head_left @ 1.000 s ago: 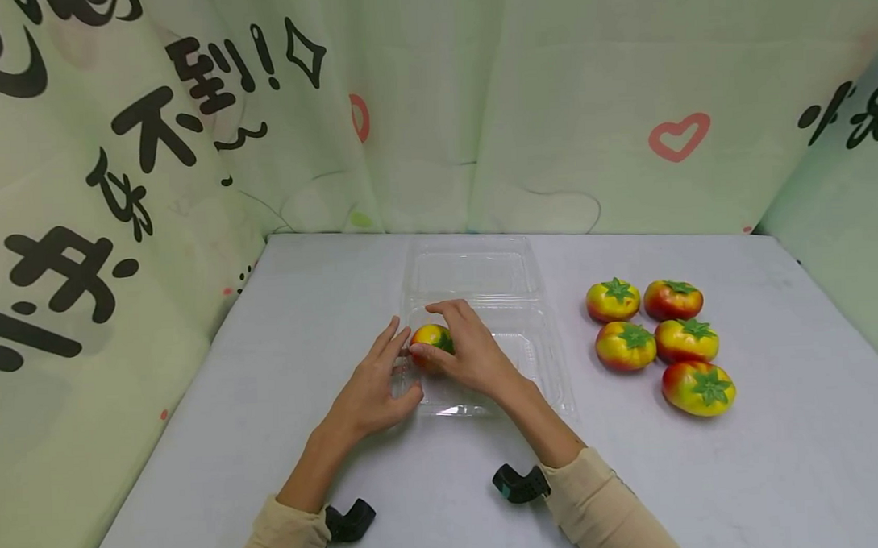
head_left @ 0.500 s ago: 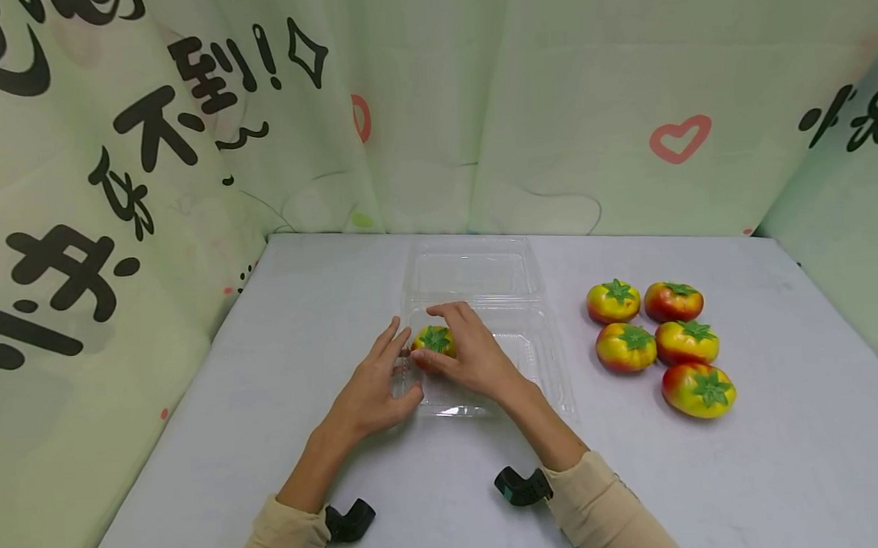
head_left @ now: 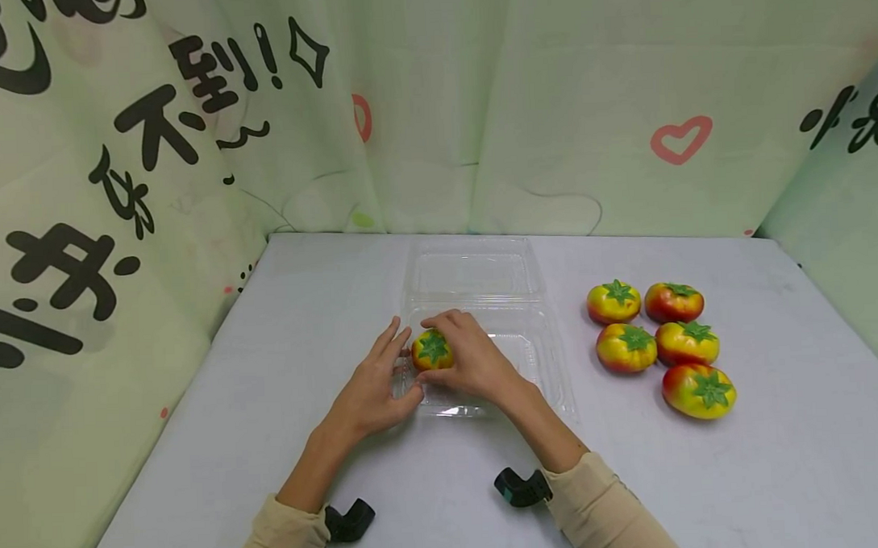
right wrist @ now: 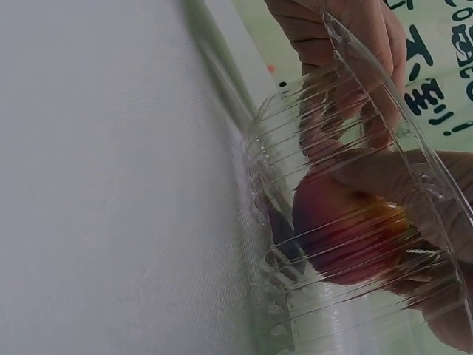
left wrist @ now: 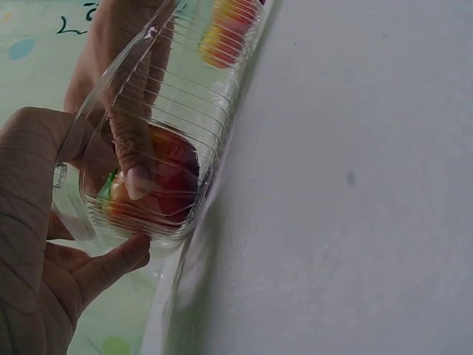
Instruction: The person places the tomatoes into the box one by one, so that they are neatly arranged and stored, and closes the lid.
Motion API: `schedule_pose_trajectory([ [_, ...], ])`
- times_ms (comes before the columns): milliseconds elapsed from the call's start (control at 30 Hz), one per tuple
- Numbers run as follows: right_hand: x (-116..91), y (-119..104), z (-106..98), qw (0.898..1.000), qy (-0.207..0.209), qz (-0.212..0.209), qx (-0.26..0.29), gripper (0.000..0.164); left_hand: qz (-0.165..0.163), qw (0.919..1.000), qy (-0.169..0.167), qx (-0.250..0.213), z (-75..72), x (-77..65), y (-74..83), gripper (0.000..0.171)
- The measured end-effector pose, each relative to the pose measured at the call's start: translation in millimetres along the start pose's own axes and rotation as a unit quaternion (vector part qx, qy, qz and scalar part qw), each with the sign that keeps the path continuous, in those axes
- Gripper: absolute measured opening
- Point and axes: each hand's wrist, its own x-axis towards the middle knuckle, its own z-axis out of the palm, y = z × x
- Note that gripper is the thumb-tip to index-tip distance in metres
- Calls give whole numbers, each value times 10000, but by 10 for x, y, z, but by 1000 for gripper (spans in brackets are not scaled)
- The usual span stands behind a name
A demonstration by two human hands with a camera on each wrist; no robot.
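Note:
A red-and-yellow tomato (head_left: 433,349) with a green star-shaped stem top sits in the left part of the clear plastic clamshell box (head_left: 537,367). My right hand (head_left: 474,361) reaches in from the right and holds it between thumb and fingers. Through the clear wall in the right wrist view, the tomato (right wrist: 344,233) shows low in the box, right-hand fingers at its top. Outside, at the box's left side, my left hand (head_left: 374,393) has its fingers extended along the wall and the thumb spread near the front corner.
The box's lid (head_left: 475,269) lies folded back, away from me. To the right on the white table (head_left: 800,439) several more tomatoes (head_left: 625,348) form a loose cluster. A pale green printed curtain (head_left: 549,101) hangs behind and along the sides.
The tomato has turned in place, so its green top now faces up more fully. The right hand's fingers and thumb have shifted around it. My left hand stays put.

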Motion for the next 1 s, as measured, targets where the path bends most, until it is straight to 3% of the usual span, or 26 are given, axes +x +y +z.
schedule_pose_trajectory([
  [433,5,0,1,9990,-5,-135,-423,66,-10,9999,-15,-107,-6,-3,10,77],
  [1000,5,-9,6,9987,290,350,240,62,55,9999,38,88,2,7,5,73],
])
